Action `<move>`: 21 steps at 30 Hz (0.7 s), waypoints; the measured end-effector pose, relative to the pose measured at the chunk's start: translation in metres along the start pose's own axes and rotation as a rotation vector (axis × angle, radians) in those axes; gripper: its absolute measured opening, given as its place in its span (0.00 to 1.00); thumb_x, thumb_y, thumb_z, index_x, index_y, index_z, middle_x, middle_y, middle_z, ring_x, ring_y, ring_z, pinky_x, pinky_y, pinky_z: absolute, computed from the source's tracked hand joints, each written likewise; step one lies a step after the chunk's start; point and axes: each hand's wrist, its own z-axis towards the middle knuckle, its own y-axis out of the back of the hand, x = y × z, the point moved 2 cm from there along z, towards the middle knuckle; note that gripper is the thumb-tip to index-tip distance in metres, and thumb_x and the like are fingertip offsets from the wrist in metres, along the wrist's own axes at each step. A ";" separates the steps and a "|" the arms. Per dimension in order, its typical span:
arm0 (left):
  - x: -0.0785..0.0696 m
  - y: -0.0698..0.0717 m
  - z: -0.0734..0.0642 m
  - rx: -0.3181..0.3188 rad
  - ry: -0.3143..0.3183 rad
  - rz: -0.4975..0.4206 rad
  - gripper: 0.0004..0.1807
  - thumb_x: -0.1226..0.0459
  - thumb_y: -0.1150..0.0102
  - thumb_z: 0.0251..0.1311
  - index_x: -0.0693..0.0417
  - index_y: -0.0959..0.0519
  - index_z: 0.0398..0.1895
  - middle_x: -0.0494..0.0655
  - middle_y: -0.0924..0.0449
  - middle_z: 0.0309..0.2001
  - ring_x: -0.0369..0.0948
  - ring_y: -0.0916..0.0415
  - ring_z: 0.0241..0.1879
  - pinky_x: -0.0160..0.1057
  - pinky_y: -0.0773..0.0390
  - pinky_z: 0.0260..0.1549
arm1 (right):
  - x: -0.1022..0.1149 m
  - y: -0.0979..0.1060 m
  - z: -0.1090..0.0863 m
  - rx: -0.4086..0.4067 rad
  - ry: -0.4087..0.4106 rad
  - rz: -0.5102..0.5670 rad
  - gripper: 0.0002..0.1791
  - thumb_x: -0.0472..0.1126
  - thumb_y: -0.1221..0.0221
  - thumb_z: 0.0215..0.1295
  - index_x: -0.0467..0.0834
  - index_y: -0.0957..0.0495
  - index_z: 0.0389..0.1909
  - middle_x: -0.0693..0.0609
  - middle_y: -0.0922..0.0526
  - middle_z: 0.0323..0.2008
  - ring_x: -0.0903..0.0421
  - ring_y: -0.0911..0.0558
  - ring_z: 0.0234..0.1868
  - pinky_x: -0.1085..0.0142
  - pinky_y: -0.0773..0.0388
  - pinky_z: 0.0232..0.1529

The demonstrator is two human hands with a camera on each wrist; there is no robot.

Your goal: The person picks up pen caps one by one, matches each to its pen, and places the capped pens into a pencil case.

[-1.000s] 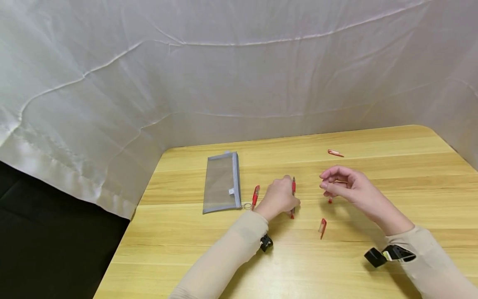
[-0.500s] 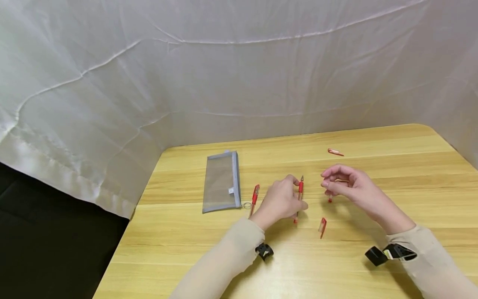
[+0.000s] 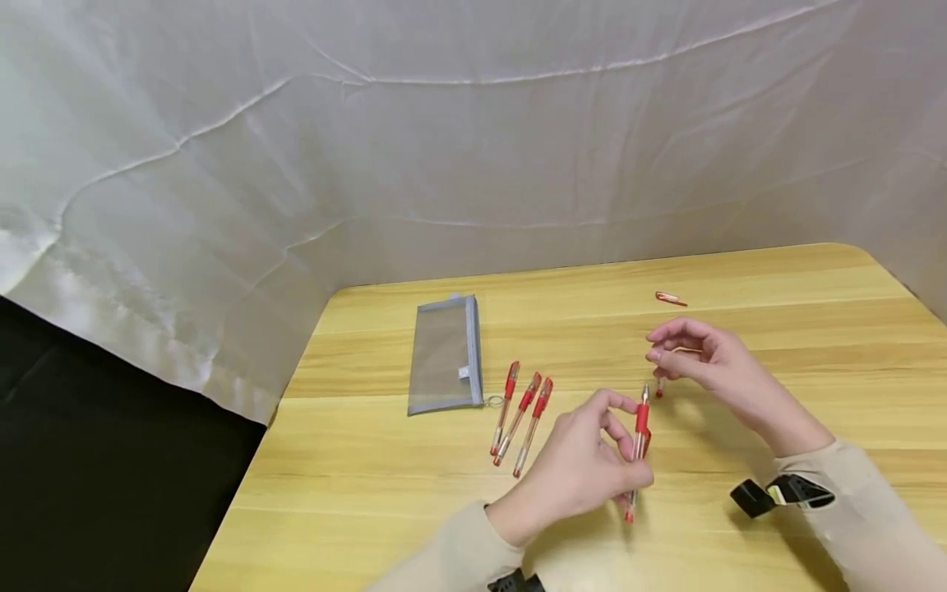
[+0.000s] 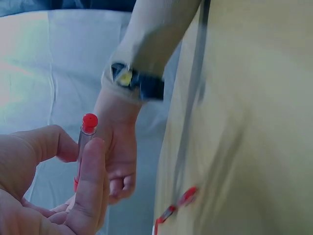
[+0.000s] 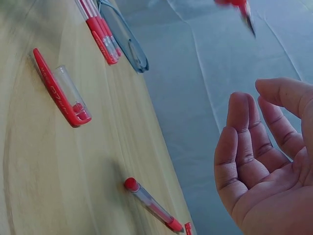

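In the head view my left hand (image 3: 584, 460) pinches an uncapped red pen (image 3: 639, 440), its metal tip pointing up and away. The left wrist view shows the red end (image 4: 89, 122) of this pen between finger and thumb. A red pen cap (image 5: 61, 93) lies on the table in the right wrist view, partly behind the held pen in the head view. My right hand (image 3: 699, 353) hovers with fingers loosely bent and nothing between them, as the right wrist view shows. Below it lies another uncapped red pen (image 5: 152, 204), mostly hidden in the head view.
Three capped red pens (image 3: 524, 419) lie side by side left of my left hand. A grey mesh zip pouch (image 3: 445, 358) rests beyond them, its zip pull ring nearby. Another red cap (image 3: 671, 298) lies farther back on the wooden table (image 3: 355, 493). Light cloth (image 3: 473, 164) hangs behind.
My left hand has carried the uncapped pen rightward and nearer to me, overlapping the near cap. The three capped pens now show fully. My right hand has stayed almost still.
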 end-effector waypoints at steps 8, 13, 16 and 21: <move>0.017 0.001 -0.032 0.056 -0.074 -0.082 0.32 0.77 0.34 0.54 0.45 0.24 0.62 0.31 0.23 0.35 0.25 0.24 0.20 0.32 0.15 0.24 | 0.001 0.003 0.001 -0.005 0.003 0.008 0.09 0.32 0.39 0.78 0.47 0.20 0.53 0.59 0.12 0.43 0.62 0.11 0.40 0.70 0.13 0.44; 0.025 0.011 -0.045 0.063 -0.062 -0.151 0.32 0.78 0.36 0.54 0.46 0.24 0.62 0.33 0.22 0.34 0.25 0.24 0.22 0.31 0.14 0.25 | 0.002 0.004 0.002 -0.006 -0.006 0.007 0.09 0.33 0.39 0.78 0.47 0.20 0.53 0.58 0.11 0.43 0.62 0.10 0.40 0.70 0.13 0.44; 0.030 0.016 -0.049 0.068 -0.059 -0.181 0.32 0.79 0.38 0.55 0.46 0.25 0.62 0.34 0.22 0.34 0.26 0.22 0.24 0.32 0.14 0.25 | 0.001 0.004 0.001 -0.004 -0.009 0.009 0.09 0.33 0.39 0.78 0.47 0.20 0.53 0.57 0.11 0.43 0.61 0.10 0.40 0.69 0.13 0.44; 0.041 0.022 -0.050 0.077 -0.076 -0.202 0.32 0.80 0.39 0.57 0.48 0.26 0.63 0.35 0.23 0.35 0.27 0.19 0.24 0.36 0.12 0.24 | -0.001 0.005 0.001 0.000 -0.008 0.011 0.09 0.32 0.39 0.78 0.47 0.20 0.53 0.57 0.11 0.43 0.60 0.10 0.39 0.69 0.13 0.43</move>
